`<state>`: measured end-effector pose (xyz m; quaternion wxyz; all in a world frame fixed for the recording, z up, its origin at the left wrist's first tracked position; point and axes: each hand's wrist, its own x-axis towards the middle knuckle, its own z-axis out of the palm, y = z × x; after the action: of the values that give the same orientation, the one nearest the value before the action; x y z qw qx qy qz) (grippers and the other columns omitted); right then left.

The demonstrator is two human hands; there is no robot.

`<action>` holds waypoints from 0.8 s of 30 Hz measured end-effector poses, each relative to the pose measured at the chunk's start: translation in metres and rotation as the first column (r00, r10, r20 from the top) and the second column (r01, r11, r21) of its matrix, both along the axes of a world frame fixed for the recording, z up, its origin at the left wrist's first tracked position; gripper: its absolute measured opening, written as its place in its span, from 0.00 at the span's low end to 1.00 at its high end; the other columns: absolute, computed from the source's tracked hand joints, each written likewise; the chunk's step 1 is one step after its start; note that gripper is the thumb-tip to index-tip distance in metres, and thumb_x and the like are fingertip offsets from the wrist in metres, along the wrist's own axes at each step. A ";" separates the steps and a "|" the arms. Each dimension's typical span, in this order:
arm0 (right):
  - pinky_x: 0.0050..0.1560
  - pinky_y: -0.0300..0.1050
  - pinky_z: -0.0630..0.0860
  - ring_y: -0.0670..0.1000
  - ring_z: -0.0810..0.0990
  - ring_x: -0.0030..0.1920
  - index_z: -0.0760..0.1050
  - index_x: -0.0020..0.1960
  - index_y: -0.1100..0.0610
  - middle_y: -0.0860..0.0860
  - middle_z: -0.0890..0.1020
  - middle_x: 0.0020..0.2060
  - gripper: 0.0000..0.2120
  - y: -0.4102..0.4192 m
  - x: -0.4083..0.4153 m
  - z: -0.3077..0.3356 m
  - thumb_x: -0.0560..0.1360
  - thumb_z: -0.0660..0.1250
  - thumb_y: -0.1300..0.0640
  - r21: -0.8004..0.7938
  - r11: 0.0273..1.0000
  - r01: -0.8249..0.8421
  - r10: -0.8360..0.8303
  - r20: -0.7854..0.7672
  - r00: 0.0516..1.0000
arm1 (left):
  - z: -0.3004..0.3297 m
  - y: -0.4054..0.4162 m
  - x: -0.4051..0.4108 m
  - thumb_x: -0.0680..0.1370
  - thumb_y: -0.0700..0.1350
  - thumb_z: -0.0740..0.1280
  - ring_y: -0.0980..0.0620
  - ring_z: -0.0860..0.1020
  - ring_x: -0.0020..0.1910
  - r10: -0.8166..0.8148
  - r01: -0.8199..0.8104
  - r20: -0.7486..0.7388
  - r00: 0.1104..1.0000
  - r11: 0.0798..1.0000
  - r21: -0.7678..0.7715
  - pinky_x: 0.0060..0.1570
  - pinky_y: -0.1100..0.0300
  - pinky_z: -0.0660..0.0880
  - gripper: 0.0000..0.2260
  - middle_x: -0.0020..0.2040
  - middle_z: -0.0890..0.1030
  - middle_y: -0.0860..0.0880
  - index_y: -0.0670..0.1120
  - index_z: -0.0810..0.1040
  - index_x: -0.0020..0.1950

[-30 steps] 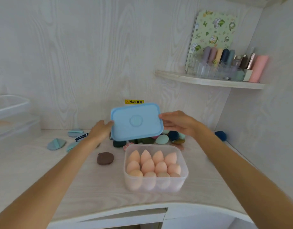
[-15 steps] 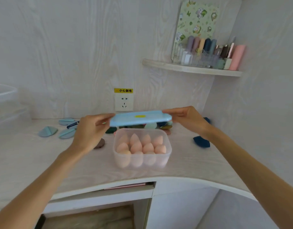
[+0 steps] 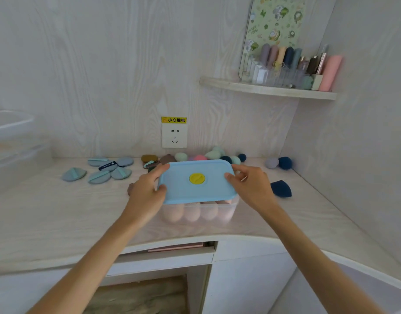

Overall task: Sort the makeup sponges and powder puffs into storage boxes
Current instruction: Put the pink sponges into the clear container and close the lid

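Sponges (image 3: 196,213), peach-coloured, fill the clear storage box (image 3: 226,214) near the front edge of the surface (image 3: 59,218). I hold the blue lid (image 3: 197,184) over it, my left hand (image 3: 147,196) gripping its left end, my right hand (image 3: 251,186) gripping its right end. Grey-blue powder puffs (image 3: 98,171) lie toward the back left; mixed coloured sponges (image 3: 208,155) sit along the back edge.

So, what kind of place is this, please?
Probably a dressing or vanity corner in a home: a corner shelf with cosmetic bottles, makeup sponges and powder puffs on a pale wooden counter, and a wall socket.
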<state>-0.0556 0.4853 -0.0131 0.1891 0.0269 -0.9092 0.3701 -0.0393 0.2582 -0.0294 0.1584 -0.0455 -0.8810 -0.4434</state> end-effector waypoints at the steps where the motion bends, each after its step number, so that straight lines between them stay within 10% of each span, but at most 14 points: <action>1: 0.31 0.31 0.66 0.41 0.71 0.30 0.78 0.61 0.52 0.41 0.72 0.28 0.14 0.000 0.000 0.000 0.77 0.64 0.54 0.023 1.000 0.014 -0.014 -0.002 1.000 | -0.001 0.001 0.001 0.75 0.34 0.60 0.37 0.77 0.47 -0.005 0.005 -0.003 1.000 1.000 -0.027 0.53 0.49 0.70 0.23 0.46 0.80 0.41 0.47 0.70 0.70; 4: 0.31 0.38 0.67 0.45 0.72 0.32 0.79 0.59 0.53 0.45 0.73 0.28 0.13 -0.001 -0.002 -0.008 0.78 0.62 0.54 0.089 0.995 0.045 -0.048 0.031 0.998 | 0.000 0.004 0.006 0.76 0.30 0.57 0.36 0.76 0.48 -0.019 0.018 -0.020 1.000 0.998 -0.053 0.41 0.60 0.69 0.24 0.55 0.77 0.31 0.43 0.69 0.71; 7: 0.30 0.37 0.65 0.46 0.71 0.31 0.77 0.62 0.49 0.47 0.73 0.28 0.14 -0.002 0.000 -0.015 0.79 0.60 0.53 0.098 0.994 0.049 -0.055 0.053 0.997 | 0.000 0.008 0.008 0.78 0.31 0.56 0.56 0.69 0.31 -0.021 0.020 -0.013 1.000 0.998 -0.065 0.31 0.73 0.65 0.23 0.45 0.76 0.34 0.43 0.68 0.71; 14: 0.36 0.41 0.73 0.48 0.76 0.38 0.73 0.66 0.48 0.55 0.83 0.42 0.16 0.001 0.000 -0.017 0.79 0.59 0.50 0.114 0.992 0.047 -0.057 0.083 0.995 | -0.002 0.007 0.004 0.79 0.34 0.55 0.57 0.66 0.29 -0.013 0.017 0.058 0.998 0.997 -0.078 0.29 0.71 0.65 0.23 0.32 0.65 0.53 0.46 0.65 0.73; 20: 0.33 0.36 0.70 0.45 0.73 0.36 0.67 0.71 0.46 0.52 0.78 0.41 0.19 0.002 0.003 -0.016 0.80 0.56 0.50 0.155 0.988 0.002 -0.023 0.133 0.991 | -0.006 0.003 0.004 0.81 0.38 0.54 0.58 0.68 0.33 -0.034 0.046 0.103 0.994 0.992 -0.116 0.33 0.64 0.63 0.22 0.35 0.72 0.50 0.49 0.63 0.74; 24: 0.39 0.41 0.75 0.47 0.76 0.38 0.68 0.69 0.45 0.55 0.81 0.42 0.18 0.006 0.004 -0.013 0.80 0.56 0.50 0.150 0.989 -0.015 -0.005 0.133 0.991 | 0.001 0.006 0.004 0.80 0.38 0.54 0.50 0.73 0.56 -0.042 0.066 0.119 0.992 0.975 -0.213 0.47 0.61 0.65 0.22 0.66 0.73 0.46 0.48 0.63 0.74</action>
<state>-0.0516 0.4910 -0.0265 0.1246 0.0186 -0.9451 0.3017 -0.0354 0.2641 -0.0281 0.0901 -0.0612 -0.9301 -0.3509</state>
